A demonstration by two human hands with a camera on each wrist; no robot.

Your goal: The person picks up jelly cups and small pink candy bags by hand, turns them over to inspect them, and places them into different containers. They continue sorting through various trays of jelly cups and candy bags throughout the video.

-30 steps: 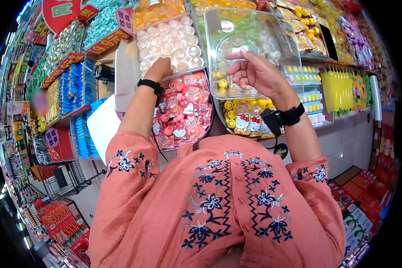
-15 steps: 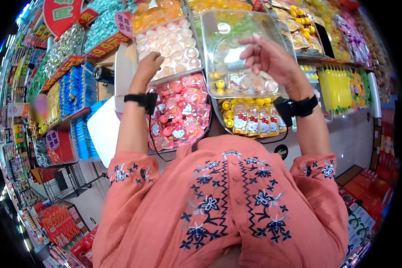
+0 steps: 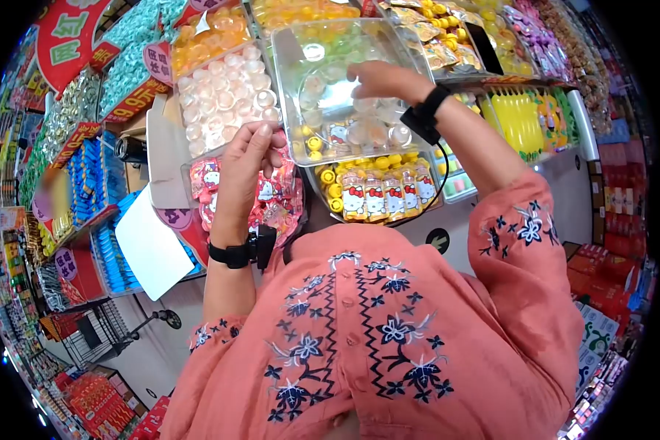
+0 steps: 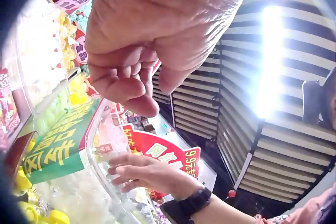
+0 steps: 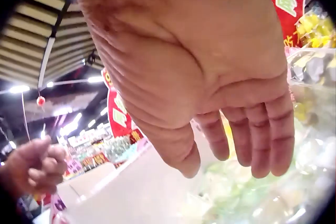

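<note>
My left hand (image 3: 246, 161) hovers over the front edge of a bin of clear-domed jelly cups (image 3: 224, 92), beside pink cartoon-cat packets (image 3: 277, 213). Its fingers curl loosely around nothing; the left wrist view shows the bare palm side and thumb. My right hand (image 3: 390, 79) is over a clear plastic lid (image 3: 295, 121), fingers extended and pointing left. In the right wrist view these fingers (image 5: 260, 150) hang loosely straight over blurred green cups, with nothing in the palm. Through the lid show green cups, a few domed cups and yellow packets.
Yellow cartoon-cat packets (image 3: 378, 194) fill the rounded bin in front of the lid. A white board (image 3: 150, 246) juts out at left, above a shopping cart (image 3: 99, 334). A dark phone-like slab (image 3: 484, 50) lies at back right. Red signs (image 3: 70, 44) stand at back left.
The left hand has drawn back from the clear-domed cups towards the body. The right hand has turned, its fingers now pointing left over the lid. The head view has shifted.
</note>
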